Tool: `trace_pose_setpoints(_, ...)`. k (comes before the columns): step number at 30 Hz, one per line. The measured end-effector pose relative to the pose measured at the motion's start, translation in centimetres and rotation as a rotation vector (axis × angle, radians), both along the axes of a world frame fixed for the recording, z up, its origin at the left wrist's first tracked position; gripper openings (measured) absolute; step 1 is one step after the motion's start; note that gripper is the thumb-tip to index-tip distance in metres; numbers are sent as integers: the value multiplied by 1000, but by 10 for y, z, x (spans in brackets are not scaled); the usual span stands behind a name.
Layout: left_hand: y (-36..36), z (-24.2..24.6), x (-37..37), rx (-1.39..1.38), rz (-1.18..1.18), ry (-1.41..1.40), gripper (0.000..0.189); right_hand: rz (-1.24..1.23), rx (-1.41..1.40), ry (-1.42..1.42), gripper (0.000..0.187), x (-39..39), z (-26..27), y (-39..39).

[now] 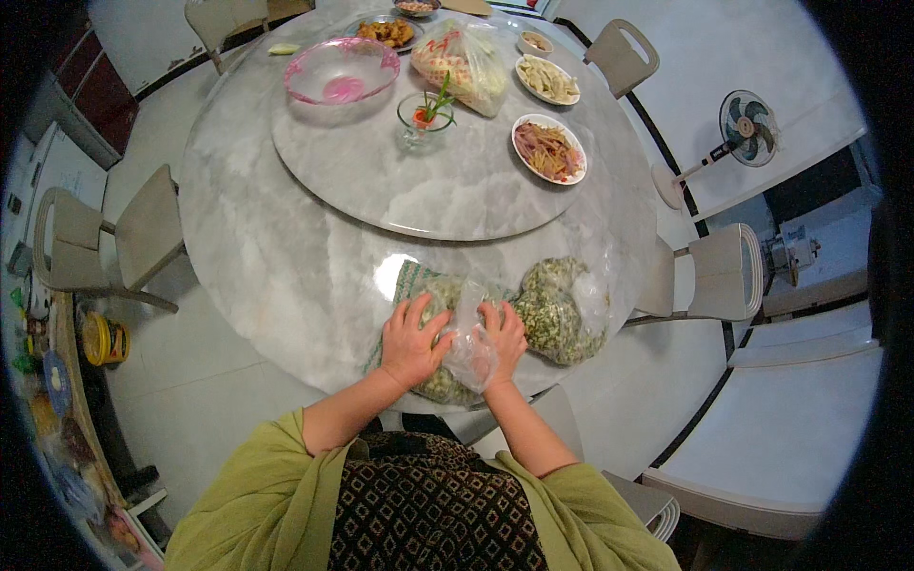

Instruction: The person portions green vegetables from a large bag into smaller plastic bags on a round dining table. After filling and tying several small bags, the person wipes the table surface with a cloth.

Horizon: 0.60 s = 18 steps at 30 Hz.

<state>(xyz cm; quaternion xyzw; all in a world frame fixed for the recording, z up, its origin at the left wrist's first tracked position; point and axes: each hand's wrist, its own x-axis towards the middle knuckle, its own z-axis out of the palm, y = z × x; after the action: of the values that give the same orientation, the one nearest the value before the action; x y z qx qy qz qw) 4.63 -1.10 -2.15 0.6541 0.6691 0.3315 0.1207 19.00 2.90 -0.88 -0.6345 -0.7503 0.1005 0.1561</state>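
Note:
A clear plastic bag of chopped pale-green food [446, 389] lies near the table's front edge. My left hand [414, 342] rests on the bag's left side, palm down, its fingers spread. On the right side, my right hand [505, 342] presses on the bag with bent fingers; its thumb side is partly hidden by loose film. The loose, crumpled top of the bag [471, 335] stands between both hands. Beneath the bag shows a green-and-pink patterned cloth [408, 278]. A second clear bag of chopped greens [553, 314] sits right beside my right hand.
The round marble table [271, 285] carries a turntable [343, 185]. On it are a pink-rimmed bowl [343, 89], a glass with a green sprig [423, 118], a filled plastic bag [460, 64], a plate of shredded food [548, 150] and a dumpling plate [548, 78]. Chairs [146, 228] surround the table.

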Motion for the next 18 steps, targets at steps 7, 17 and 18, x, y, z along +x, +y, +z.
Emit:
trace_pose_setpoints(7, 1, 1, 1, -16, 20, 20, 34, -24, -55, -47, 35, -2, 1, 2)
trace_pose_setpoints(17, 1, 2, 2, -28, 26, 38, 34, -34, -13, -75, 30, -5, 4, 3)
trace_pose_setpoints(18, 1, 3, 2, -31, 26, 40, 33, -40, -15, -80, 30, -5, 5, 3)
